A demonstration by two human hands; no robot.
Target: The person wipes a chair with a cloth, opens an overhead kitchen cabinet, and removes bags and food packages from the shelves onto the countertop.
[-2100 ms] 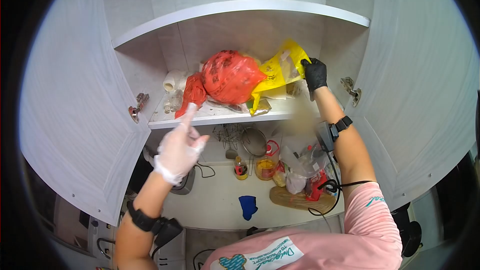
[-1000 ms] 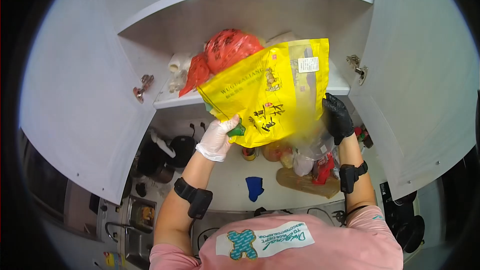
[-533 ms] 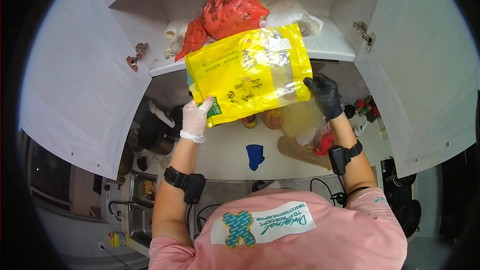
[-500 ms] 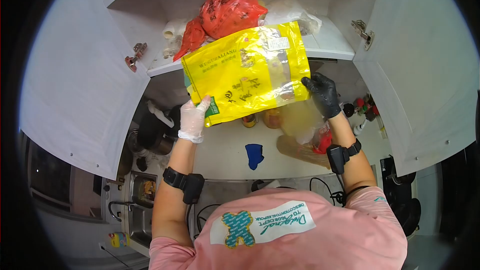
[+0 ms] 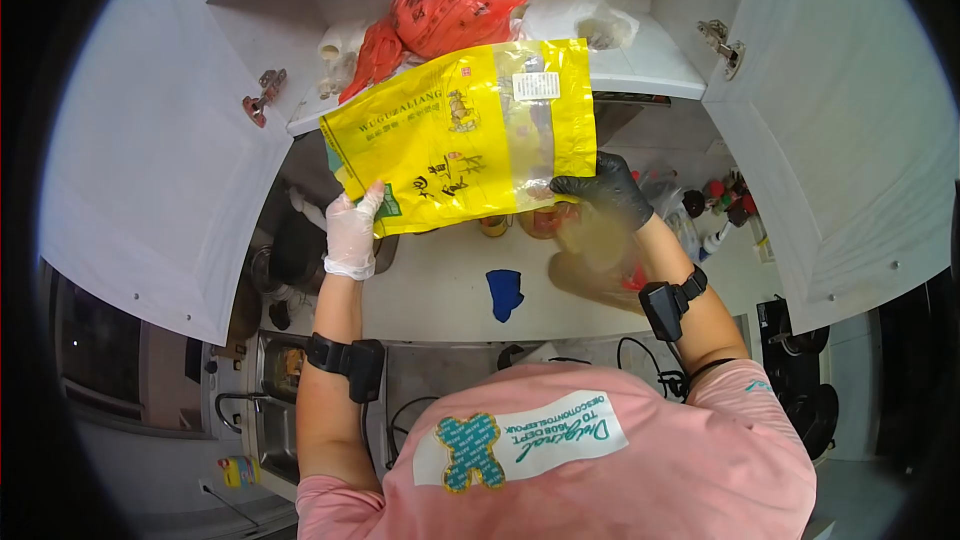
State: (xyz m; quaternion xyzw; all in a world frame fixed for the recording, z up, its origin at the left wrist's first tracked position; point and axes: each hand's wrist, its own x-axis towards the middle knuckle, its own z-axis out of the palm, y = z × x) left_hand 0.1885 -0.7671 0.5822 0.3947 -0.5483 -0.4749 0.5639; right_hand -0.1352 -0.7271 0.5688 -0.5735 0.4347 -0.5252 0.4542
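A yellow plastic food bag (image 5: 420,155) with dark lettering, a clear window strip and a white label is stretched between my hands in front of the cabinet shelf. My left hand (image 5: 352,230), in a translucent white glove, pinches its lower left corner with the thumb on the front. In a black glove, my right hand (image 5: 615,192) grips the bag's lower edge near the right corner. Behind the bag, a red plastic bag (image 5: 455,10) sits on the shelf, its lower part partly covered.
Open cabinet doors flank me, the left door (image 5: 150,160) and the right door (image 5: 850,140). On the counter (image 5: 430,290) below lie a blue cloth-like piece (image 5: 505,294) and jars. A sink (image 5: 280,430) is at lower left. A clear plastic bag (image 5: 585,15) shares the shelf.
The yellow bag and both hands have shifted left. My right hand has moved inward along the bag's lower edge, its fingers now more under the window strip.
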